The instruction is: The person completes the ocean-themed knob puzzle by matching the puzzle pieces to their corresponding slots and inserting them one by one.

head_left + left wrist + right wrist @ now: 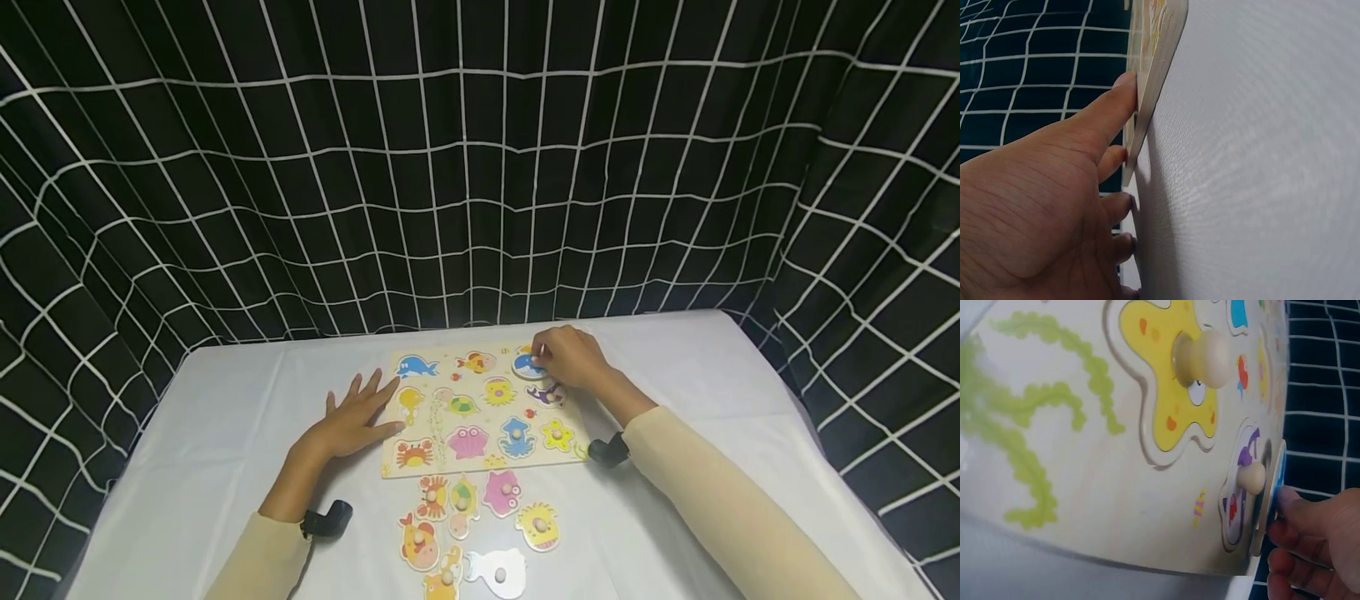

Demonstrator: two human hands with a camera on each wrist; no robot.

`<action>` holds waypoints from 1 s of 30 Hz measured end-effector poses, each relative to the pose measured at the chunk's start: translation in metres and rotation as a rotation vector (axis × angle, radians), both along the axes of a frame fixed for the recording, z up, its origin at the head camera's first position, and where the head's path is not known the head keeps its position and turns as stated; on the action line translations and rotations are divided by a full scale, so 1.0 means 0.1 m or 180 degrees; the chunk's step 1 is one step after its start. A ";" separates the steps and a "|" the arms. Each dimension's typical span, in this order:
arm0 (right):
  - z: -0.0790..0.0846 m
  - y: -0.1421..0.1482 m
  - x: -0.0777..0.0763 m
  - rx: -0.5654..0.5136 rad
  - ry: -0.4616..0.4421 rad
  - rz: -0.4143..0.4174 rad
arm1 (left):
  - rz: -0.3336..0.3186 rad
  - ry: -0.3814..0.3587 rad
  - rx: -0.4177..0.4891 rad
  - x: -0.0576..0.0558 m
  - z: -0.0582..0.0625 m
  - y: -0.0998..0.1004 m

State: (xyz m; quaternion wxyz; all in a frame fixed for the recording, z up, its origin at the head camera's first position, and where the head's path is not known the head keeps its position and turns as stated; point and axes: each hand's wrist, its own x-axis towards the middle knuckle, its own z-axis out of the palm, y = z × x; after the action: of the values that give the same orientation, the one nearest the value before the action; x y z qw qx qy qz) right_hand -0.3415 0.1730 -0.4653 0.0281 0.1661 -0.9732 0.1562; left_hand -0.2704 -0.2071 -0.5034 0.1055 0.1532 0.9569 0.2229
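A wooden peg puzzle board (442, 379) with sea-animal pictures lies on the table. My right hand (573, 357) pinches a rounded blue-and-white puzzle piece (527, 365) over the board's far right corner. In the right wrist view this piece (1277, 481) stands tilted close to a purple knobbed piece (1243, 484), with my thumb against its blue face. My left hand (358, 421) is spread flat at the board's left edge, thumb and fingertips touching the rim; the thumb (1124, 94) lies along the edge in the left wrist view. A yellow starfish (557, 434) and a blue squid (517, 438) sit in the board.
Several loose knobbed pieces lie in front of the board: a crab (432, 497), a turtle (463, 500), a pink piece (501, 490), a yellow round piece (538, 527), a fish (417, 546), an orange piece (442, 583) and a white piece (513, 569). A black gridded curtain (480, 167) hangs behind the white-covered table (225, 417).
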 end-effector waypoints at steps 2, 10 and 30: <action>-0.04 0.00 -0.02 0.0009 -0.0002 0.0019 | 0.0003 -0.0010 -0.0003 0.00 -0.01 0.00; -0.08 -0.01 -0.05 0.0002 -0.0019 -0.0012 | 0.0020 -0.0009 -0.0010 -0.01 -0.02 0.01; -0.06 0.00 -0.07 0.0022 -0.0081 -0.0053 | 0.0022 -0.0008 -0.0002 0.00 0.00 0.00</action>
State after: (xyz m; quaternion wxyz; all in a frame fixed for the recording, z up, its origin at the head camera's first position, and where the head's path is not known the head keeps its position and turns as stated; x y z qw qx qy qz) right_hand -0.3486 0.1727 -0.4715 0.0165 0.1561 -0.9754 0.1548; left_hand -0.2704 -0.2070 -0.5035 0.1061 0.1495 0.9574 0.2232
